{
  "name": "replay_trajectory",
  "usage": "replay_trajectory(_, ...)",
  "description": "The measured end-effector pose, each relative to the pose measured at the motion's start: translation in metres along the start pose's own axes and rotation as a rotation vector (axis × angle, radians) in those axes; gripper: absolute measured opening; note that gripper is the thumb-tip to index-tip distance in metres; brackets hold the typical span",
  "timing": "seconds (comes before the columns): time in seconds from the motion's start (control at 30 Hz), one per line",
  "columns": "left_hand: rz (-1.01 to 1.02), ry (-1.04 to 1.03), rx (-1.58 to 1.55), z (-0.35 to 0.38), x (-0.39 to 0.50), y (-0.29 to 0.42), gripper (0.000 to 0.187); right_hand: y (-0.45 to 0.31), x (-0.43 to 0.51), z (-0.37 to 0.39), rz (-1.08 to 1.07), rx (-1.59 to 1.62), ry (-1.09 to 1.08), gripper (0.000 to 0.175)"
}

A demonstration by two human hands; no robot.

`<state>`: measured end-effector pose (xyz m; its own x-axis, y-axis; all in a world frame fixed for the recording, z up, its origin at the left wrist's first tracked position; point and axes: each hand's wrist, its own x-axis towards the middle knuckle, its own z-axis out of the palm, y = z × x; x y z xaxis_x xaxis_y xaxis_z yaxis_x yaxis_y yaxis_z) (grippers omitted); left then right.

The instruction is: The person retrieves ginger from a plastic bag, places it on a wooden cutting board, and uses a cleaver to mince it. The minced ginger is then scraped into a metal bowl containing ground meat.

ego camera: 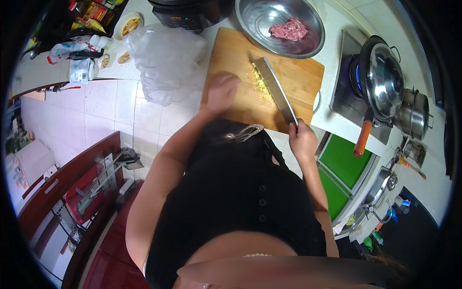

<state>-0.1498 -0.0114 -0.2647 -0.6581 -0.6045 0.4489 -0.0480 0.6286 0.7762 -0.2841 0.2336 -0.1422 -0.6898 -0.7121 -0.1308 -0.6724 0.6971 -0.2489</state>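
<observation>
My right hand (302, 141) grips the handle of a cleaver (276, 88), its broad blade lying across the wooden cutting board (231, 47). Along the blade's left side runs a pile of finely chopped yellow food (260, 85), possibly ginger. Over the board's left part is my left hand (223, 92), blurred, with its fingers curled; whether it holds anything cannot be made out. A steel bowl (252, 21) overlaps the board's far edge, and a lump of minced meat (288, 29) lies in it.
A clear plastic bag (166, 61) sits left of the board, near a small plate (119, 27) and pieces of ginger (123, 57). A black appliance (180, 18) stands behind. At right, a lidded wok (382, 79) is over a lit burner, its handle (362, 139) jutting toward me, beside a steel pot (413, 113).
</observation>
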Motion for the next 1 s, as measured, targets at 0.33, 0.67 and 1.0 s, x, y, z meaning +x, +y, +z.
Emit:
replay_trajectory(0.33,-0.011,-0.061,-0.011,-0.003,0.004,0.003,0.013,-0.007,0.0,-0.001,-0.033,0.02,-0.012,0.016)
replay_trajectory(0.67,-0.004,-0.043,-0.016,-0.001,0.003,0.002,0.011,0.007,0.004,0.0,0.035,-0.052,0.049,0.013)
replay_trajectory(1.0,0.032,-0.028,-0.024,-0.002,0.008,0.004,0.01,0.013,0.0,0.002,0.059,-0.058,0.084,0.015)
